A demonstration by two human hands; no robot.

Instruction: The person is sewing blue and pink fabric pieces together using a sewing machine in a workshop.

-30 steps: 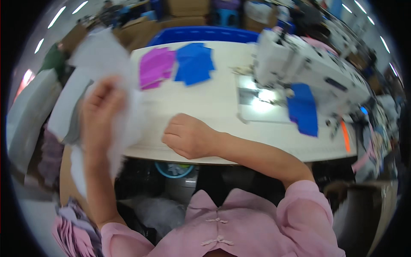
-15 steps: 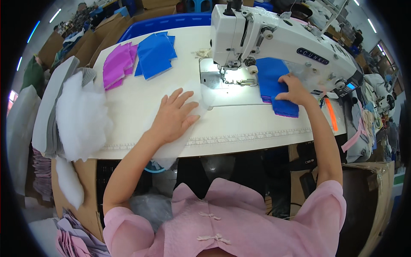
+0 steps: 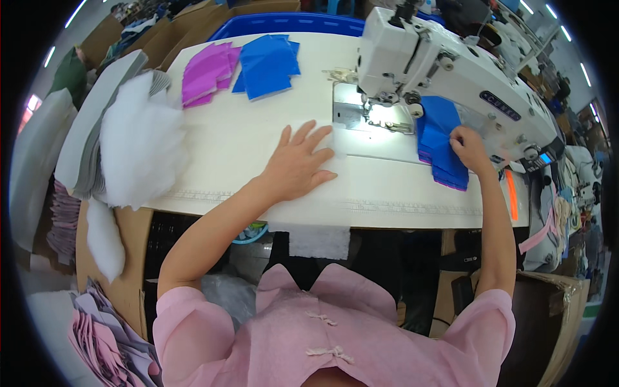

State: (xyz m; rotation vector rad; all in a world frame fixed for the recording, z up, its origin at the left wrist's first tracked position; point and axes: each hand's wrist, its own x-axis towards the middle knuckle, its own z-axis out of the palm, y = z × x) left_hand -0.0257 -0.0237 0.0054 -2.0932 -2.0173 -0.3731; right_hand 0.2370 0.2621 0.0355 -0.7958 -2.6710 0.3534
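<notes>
My left hand point(image 3: 298, 164) lies flat with spread fingers on a thin white sheet of wadding point(image 3: 319, 240), whose near end hangs over the table's front edge. Most of the sheet blends into the pale table top. To the right, beneath the arm of a white sewing machine point(image 3: 445, 64), sits a stack of blue fabric pieces point(image 3: 445, 138) with magenta edges showing below. My right hand point(image 3: 469, 148) has its fingers curled together at the stack's right edge, gripping a blue piece. The thumb is partly hidden.
Magenta pieces point(image 3: 209, 71) and more blue pieces point(image 3: 267, 64) lie at the back left. Fluffy white wadding point(image 3: 138, 145) and a grey folded stack point(image 3: 97, 122) stand on the left. A blue crate point(image 3: 290, 24) is behind the table. An orange strip point(image 3: 511, 193) lies at right.
The white sheet now lies straighter, its end hanging squarely over the front edge. My right hand's fingers have closed at the blue stack. The whole view has shifted.
</notes>
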